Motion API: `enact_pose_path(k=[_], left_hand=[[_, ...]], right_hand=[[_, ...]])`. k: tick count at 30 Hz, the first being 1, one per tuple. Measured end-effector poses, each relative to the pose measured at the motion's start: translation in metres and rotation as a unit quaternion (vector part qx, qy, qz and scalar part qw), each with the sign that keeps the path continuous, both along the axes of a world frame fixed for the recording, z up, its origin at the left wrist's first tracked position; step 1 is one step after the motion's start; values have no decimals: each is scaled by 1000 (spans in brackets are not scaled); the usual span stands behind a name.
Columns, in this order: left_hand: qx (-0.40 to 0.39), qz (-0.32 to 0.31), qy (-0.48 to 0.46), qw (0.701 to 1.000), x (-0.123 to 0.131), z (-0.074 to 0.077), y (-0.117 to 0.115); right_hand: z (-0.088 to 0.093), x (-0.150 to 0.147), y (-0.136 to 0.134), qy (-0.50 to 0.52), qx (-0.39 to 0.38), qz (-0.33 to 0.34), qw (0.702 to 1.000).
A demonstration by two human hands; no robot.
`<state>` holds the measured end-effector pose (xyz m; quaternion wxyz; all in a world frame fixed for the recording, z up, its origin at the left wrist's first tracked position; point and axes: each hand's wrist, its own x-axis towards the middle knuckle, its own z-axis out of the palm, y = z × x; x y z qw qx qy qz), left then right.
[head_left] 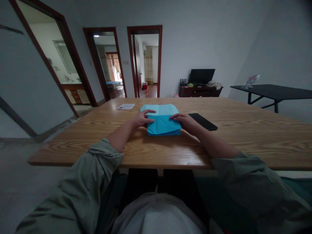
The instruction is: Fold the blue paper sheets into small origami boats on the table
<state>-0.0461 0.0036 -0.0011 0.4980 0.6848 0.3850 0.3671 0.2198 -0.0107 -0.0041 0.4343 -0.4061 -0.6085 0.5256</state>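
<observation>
While the left hand (140,119) reaches over the folded blue paper (163,126) lying crosswise, fingers (149,113) spread flat, the right hand (185,123) meets its right edge, fingers together.

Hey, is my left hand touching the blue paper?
Touching. The head view shows the left hand with its fingers lying on the left edge of the folded blue paper.
</observation>
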Motion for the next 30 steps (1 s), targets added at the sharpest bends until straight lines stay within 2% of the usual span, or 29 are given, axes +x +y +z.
enact_pose_path(k=[7,10,13,16,20,24,28,30], left_hand=[[43,5,108,993,7,4,1],[39,-18,125,991,11,5,-1],[25,-51,136,989,11,4,-2],[49,-28,110,992,9,3,1],[79,11,61,995,7,3,4],[16,-33,40,999,11,6,-5],[-18,-46,7,999,20,9,-12],[-6,-46,-6,999,23,9,-10]], right_hand=[[2,-5,-1,-99,89,1,991],[5,-7,-3,-110,95,8,989],[7,-8,-4,-69,69,31,995],[5,-5,-1,-34,38,8,999],[0,1,6,-74,51,10,996],[-3,2,9,-69,101,17,992],[0,-4,5,-60,69,66,994],[3,-10,2,-53,50,57,996]])
